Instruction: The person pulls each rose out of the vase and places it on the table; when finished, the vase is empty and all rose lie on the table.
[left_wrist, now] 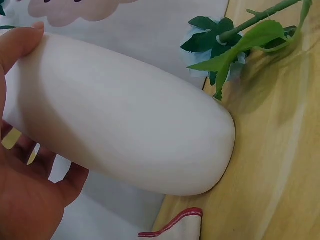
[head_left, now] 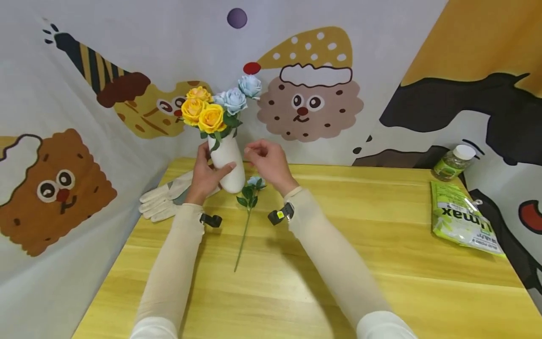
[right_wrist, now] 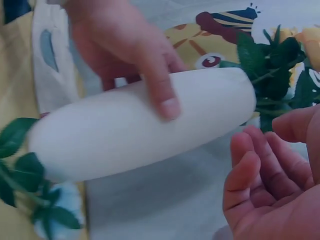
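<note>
My left hand [head_left: 206, 176] grips a smooth white vase [head_left: 230, 169] around its middle, thumb across the front. Yellow roses [head_left: 211, 118] and light blue roses [head_left: 235, 100] with green leaves stand in its mouth. In the left wrist view the rounded base of the vase [left_wrist: 150, 120] is down at the wooden tabletop. To the right of the vase is my right hand [head_left: 273, 162], fingers loosely bent and holding nothing; the right wrist view shows its thumb apart from the fingers. One more blue rose [head_left: 255, 181] lies on the table, stem toward me.
Pale work gloves [head_left: 161, 202] lie left of the vase, partly behind my left arm. At the right edge are a green-and-white bag [head_left: 461, 219] and a white-capped jar [head_left: 453, 164]. A printed cloth [head_left: 169, 37] hangs right behind the table.
</note>
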The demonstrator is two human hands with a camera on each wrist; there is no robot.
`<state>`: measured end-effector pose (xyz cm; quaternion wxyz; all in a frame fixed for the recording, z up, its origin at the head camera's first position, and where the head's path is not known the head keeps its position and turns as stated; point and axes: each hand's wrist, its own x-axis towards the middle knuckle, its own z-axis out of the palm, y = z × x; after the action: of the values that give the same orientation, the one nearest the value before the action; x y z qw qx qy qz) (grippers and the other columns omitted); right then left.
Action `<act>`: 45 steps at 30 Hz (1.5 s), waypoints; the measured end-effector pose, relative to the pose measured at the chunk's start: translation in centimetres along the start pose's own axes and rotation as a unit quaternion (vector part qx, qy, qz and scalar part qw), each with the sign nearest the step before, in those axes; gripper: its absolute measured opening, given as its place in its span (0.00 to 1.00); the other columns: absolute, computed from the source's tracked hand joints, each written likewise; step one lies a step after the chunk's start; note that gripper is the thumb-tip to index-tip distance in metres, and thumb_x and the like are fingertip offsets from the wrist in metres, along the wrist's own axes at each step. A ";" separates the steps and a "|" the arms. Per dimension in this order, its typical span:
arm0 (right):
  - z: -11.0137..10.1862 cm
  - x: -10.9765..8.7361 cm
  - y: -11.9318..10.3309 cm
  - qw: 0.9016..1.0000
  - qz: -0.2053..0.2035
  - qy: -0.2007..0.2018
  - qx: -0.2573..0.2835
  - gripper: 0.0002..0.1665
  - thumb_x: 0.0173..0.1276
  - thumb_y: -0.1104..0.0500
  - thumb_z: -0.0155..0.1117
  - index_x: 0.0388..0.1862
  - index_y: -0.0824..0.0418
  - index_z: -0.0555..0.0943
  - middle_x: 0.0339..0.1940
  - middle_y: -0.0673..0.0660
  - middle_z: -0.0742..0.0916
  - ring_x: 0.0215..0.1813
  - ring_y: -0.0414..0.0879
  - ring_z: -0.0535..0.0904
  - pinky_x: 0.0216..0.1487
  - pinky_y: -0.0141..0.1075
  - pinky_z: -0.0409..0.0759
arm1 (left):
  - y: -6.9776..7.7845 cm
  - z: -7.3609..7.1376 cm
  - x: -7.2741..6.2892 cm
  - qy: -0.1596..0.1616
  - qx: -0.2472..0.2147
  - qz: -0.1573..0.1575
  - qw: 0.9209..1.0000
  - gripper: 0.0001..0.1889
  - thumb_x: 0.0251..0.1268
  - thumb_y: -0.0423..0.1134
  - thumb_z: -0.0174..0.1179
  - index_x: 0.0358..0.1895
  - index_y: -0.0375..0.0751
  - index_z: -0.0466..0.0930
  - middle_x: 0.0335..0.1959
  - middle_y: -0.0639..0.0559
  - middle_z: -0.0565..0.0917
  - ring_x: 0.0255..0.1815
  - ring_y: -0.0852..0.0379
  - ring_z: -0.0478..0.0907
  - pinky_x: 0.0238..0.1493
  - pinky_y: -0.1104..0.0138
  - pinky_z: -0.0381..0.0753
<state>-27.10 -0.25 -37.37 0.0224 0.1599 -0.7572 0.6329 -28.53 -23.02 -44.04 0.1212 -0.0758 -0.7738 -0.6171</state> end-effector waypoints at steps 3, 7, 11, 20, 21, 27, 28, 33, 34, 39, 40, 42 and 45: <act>-0.2 1.1 -1.1 0.999 -0.029 0.015 -0.011 0.16 0.79 0.55 0.65 0.56 0.63 0.86 0.42 0.58 0.90 0.41 0.48 0.86 0.43 0.35 0.84 | -0.3 0.1 0.0 -0.008 0.000 -0.001 1.000 0.46 0.62 0.50 0.78 0.78 0.58 0.58 0.70 0.45 0.70 0.65 0.43 0.77 0.53 0.44 0.85; 0.2 2.7 -2.2 0.997 -0.066 0.028 -0.030 0.16 0.77 0.59 0.67 0.58 0.63 0.86 0.46 0.58 0.92 0.47 0.47 0.87 0.49 0.35 0.83 | -0.5 0.2 -0.1 -0.010 -0.006 -0.002 1.000 0.45 0.63 0.48 0.77 0.78 0.58 0.57 0.70 0.44 0.70 0.64 0.41 0.78 0.45 0.48 0.86; 1.1 3.8 -2.6 0.997 -0.066 0.035 -0.019 0.17 0.72 0.64 0.69 0.59 0.64 0.86 0.51 0.61 0.92 0.52 0.49 0.87 0.52 0.35 0.84 | -0.3 0.3 -0.3 -0.012 -0.014 -0.007 1.000 0.46 0.64 0.46 0.77 0.79 0.58 0.56 0.71 0.44 0.69 0.65 0.40 0.77 0.44 0.48 0.87; 3.0 4.9 -2.8 0.996 -0.050 0.068 -0.008 0.14 0.71 0.67 0.67 0.55 0.65 0.87 0.49 0.61 0.91 0.51 0.50 0.86 0.53 0.32 0.82 | -0.4 0.0 -0.6 -0.008 -0.014 -0.013 1.000 0.45 0.64 0.46 0.76 0.78 0.58 0.56 0.72 0.44 0.68 0.66 0.39 0.77 0.47 0.49 0.85; 3.1 4.9 -2.8 0.996 -0.049 0.071 -0.006 0.13 0.71 0.67 0.67 0.53 0.65 0.87 0.48 0.61 0.91 0.51 0.49 0.86 0.53 0.32 0.82 | -0.4 0.0 -0.6 -0.010 -0.014 -0.012 1.000 0.46 0.64 0.47 0.76 0.79 0.58 0.55 0.73 0.44 0.68 0.66 0.39 0.77 0.48 0.49 0.85; 2.7 5.2 -3.2 0.995 -0.059 0.074 0.023 0.09 0.73 0.64 0.67 0.50 0.62 0.82 0.47 0.59 0.89 0.51 0.47 0.84 0.56 0.32 0.81 | -0.3 0.2 -0.3 -0.014 -0.010 -0.006 1.000 0.47 0.64 0.49 0.77 0.79 0.60 0.55 0.72 0.43 0.69 0.65 0.36 0.78 0.43 0.48 0.87; 2.6 5.3 -3.3 0.995 -0.061 0.078 0.026 0.09 0.74 0.64 0.67 0.51 0.62 0.82 0.48 0.59 0.89 0.51 0.47 0.84 0.53 0.32 0.82 | -0.3 0.2 -0.3 -0.013 -0.007 -0.008 1.000 0.47 0.63 0.50 0.77 0.79 0.61 0.55 0.71 0.43 0.69 0.65 0.36 0.78 0.40 0.47 0.87; 2.6 5.6 -3.9 0.990 -0.057 0.113 0.068 0.15 0.75 0.71 0.61 0.58 0.63 0.82 0.47 0.62 0.88 0.45 0.48 0.84 0.43 0.37 0.86 | -0.2 0.3 -0.2 -0.014 0.006 -0.022 1.000 0.48 0.63 0.52 0.77 0.79 0.64 0.53 0.71 0.41 0.69 0.63 0.36 0.79 0.36 0.45 0.87; 2.6 5.6 -4.0 0.987 -0.057 0.121 0.084 0.16 0.76 0.71 0.61 0.59 0.63 0.82 0.47 0.62 0.88 0.43 0.49 0.84 0.41 0.39 0.87 | -0.2 0.3 -0.2 -0.015 0.007 -0.023 1.000 0.48 0.63 0.53 0.77 0.79 0.65 0.53 0.70 0.40 0.69 0.62 0.36 0.80 0.33 0.43 0.86; 2.5 5.5 -4.3 0.974 -0.082 0.146 0.155 0.12 0.78 0.70 0.61 0.57 0.65 0.79 0.44 0.60 0.87 0.41 0.49 0.85 0.45 0.46 0.90 | -0.3 0.4 -0.1 -0.012 0.008 -0.011 1.000 0.47 0.64 0.51 0.76 0.79 0.62 0.54 0.70 0.41 0.69 0.62 0.37 0.79 0.33 0.45 0.86; 2.5 5.5 -4.3 0.971 -0.089 0.150 0.166 0.11 0.78 0.70 0.61 0.56 0.65 0.78 0.44 0.59 0.86 0.40 0.48 0.85 0.46 0.47 0.91 | -0.2 0.4 -0.1 -0.012 0.007 -0.007 1.000 0.47 0.64 0.50 0.76 0.79 0.61 0.54 0.70 0.41 0.68 0.63 0.38 0.78 0.36 0.48 0.86; 2.4 5.4 -4.2 0.965 -0.100 0.159 0.184 0.10 0.78 0.70 0.60 0.54 0.65 0.78 0.41 0.56 0.85 0.39 0.46 0.85 0.46 0.47 0.91 | -0.3 0.3 -0.2 -0.011 0.005 -0.002 1.000 0.46 0.64 0.48 0.76 0.79 0.60 0.54 0.71 0.41 0.68 0.64 0.39 0.77 0.41 0.52 0.86; 2.5 5.3 -4.1 0.956 -0.105 0.173 0.213 0.08 0.77 0.70 0.60 0.51 0.63 0.77 0.39 0.53 0.84 0.38 0.45 0.85 0.46 0.50 0.91 | -0.4 0.2 -0.2 -0.011 0.000 0.000 1.000 0.46 0.64 0.48 0.76 0.79 0.60 0.55 0.70 0.42 0.68 0.64 0.41 0.76 0.45 0.52 0.85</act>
<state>-30.55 -4.35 -32.70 0.1844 0.1277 -0.5686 0.7914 -28.44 -22.86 -44.48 0.1129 -0.0828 -0.7749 -0.6164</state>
